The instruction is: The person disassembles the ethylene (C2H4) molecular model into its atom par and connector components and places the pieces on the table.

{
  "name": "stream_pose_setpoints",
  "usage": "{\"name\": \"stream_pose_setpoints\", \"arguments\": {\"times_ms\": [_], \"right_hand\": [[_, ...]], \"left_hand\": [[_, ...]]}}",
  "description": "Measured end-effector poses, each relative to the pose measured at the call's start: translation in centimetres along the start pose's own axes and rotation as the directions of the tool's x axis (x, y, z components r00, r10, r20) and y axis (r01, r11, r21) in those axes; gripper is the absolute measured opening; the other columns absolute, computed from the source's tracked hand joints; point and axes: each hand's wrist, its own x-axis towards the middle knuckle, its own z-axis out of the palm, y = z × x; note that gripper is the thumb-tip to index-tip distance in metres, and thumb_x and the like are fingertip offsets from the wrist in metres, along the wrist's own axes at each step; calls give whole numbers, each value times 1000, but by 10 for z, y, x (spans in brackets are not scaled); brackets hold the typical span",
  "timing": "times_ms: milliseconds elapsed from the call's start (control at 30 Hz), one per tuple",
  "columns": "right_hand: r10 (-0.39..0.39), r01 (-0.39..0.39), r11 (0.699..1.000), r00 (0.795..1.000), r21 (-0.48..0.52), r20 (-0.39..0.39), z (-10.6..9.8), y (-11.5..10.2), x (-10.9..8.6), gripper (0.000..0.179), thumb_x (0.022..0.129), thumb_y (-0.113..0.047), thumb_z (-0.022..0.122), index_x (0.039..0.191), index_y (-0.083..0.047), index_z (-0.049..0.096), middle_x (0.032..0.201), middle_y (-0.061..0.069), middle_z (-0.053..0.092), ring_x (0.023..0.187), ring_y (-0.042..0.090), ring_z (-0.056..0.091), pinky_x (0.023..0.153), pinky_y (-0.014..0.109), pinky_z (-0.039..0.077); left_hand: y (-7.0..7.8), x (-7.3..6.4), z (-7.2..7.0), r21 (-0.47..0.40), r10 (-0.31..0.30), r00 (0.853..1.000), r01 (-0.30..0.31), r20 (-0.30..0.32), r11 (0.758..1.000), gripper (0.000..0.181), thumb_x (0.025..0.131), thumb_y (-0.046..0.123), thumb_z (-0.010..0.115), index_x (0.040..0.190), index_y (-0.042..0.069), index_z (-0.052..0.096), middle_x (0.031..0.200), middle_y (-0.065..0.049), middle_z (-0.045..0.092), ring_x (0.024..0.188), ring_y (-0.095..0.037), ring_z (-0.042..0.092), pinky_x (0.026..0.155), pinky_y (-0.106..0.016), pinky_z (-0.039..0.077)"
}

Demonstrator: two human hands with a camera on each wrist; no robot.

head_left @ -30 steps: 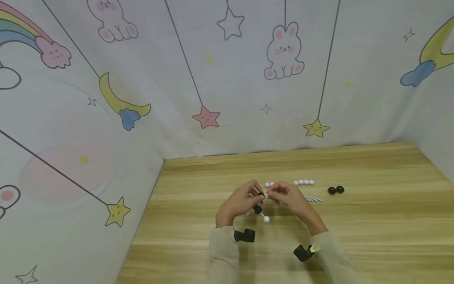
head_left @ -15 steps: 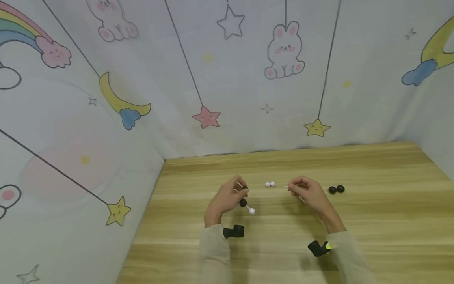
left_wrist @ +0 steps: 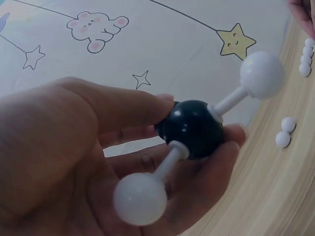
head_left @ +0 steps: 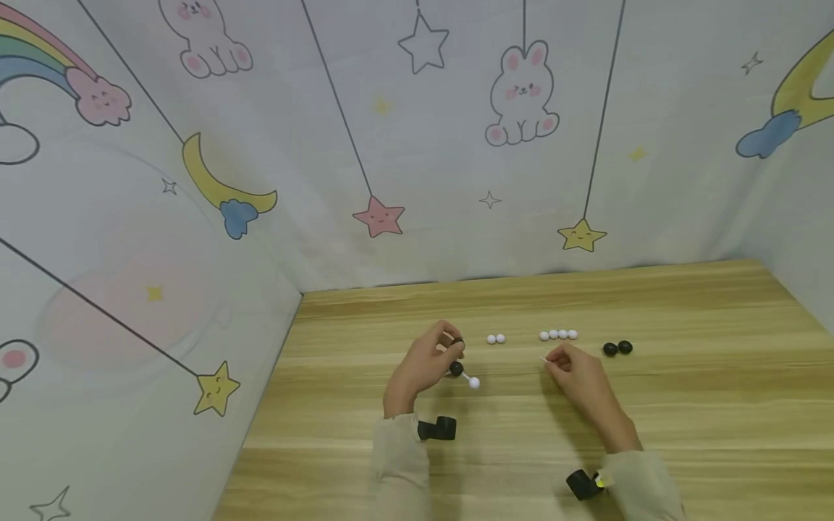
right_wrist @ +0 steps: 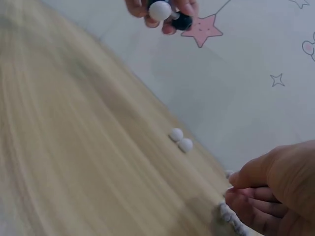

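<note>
My left hand (head_left: 423, 365) holds a ball-and-stick molecular model up off the table. In the left wrist view its black ball (left_wrist: 192, 129) sits between thumb and fingers. Short white sticks join that ball to one white ball (left_wrist: 263, 74) at the upper right and another at the lower left. A second black ball (right_wrist: 182, 21) shows in the right wrist view, partly covered by the fingers. Over to the right, my right hand (head_left: 580, 373) pinches a thin white stick (head_left: 543, 359) between thumb and fingertips. Loose white connector sticks (right_wrist: 230, 216) lie just beneath that hand, partly hidden.
Two white balls (head_left: 496, 339) lie between the hands, toward the back of the wood-grain table (head_left: 365, 311). Farther right is a row of several white balls (head_left: 558, 334). Two black balls (head_left: 617, 348) sit right of that. A printed cloth wall (head_left: 443, 246) rises at the back edge.
A second ago both hands met at the model. My right hand has since moved away to the right, then slightly nearer me, still pinching the stick. My left hand has shifted left with the model.
</note>
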Motion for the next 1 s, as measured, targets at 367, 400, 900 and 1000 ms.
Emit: {"name": "stream_pose_setpoints", "arguments": {"times_ms": [367, 400, 900, 1000], "right_hand": [[40, -40, 995, 999, -92, -1, 4, 4, -8, 10, 91, -12, 64, 89, -2, 64, 82, 10, 68, 73, 19, 61, 62, 31, 48], [41, -41, 994, 999, -97, -2, 4, 4, -8, 10, 91, -11, 64, 89, -2, 64, 82, 10, 67, 73, 19, 61, 62, 31, 48], [2, -2, 990, 1000, -144, -3, 9, 6, -9, 6, 88, -7, 64, 86, -2, 62, 78, 8, 63, 69, 18, 57, 60, 30, 45], [12, -11, 990, 1000, -143, 3, 9, 6, -9, 6, 89, -7, 64, 87, -1, 62, 79, 9, 63, 69, 18, 57, 60, 30, 45]], "left_hand": [[1, 3, 6, -48, -20, 1000, 20, 6, 999, 23, 99, 22, 53, 117, 8, 53, 106, -17, 62, 82, -21, 67, 66, -34, 58], [1, 3, 6, -43, -18, 1000, 18, 6, 999, 22, 99, 21, 54, 117, 8, 54, 104, -17, 63, 80, -21, 67, 66, -34, 58], [-7, 5, 12, -66, -70, 996, 73, 49, 995, 39, 94, 18, 62, 130, 11, 50, 104, -15, 62, 87, -29, 68, 81, -47, 54], [-1, 2, 12, -67, -84, 994, 88, 68, 994, 44, 94, 14, 61, 135, 8, 46, 109, -18, 60, 94, -35, 67, 83, -49, 53]]}}
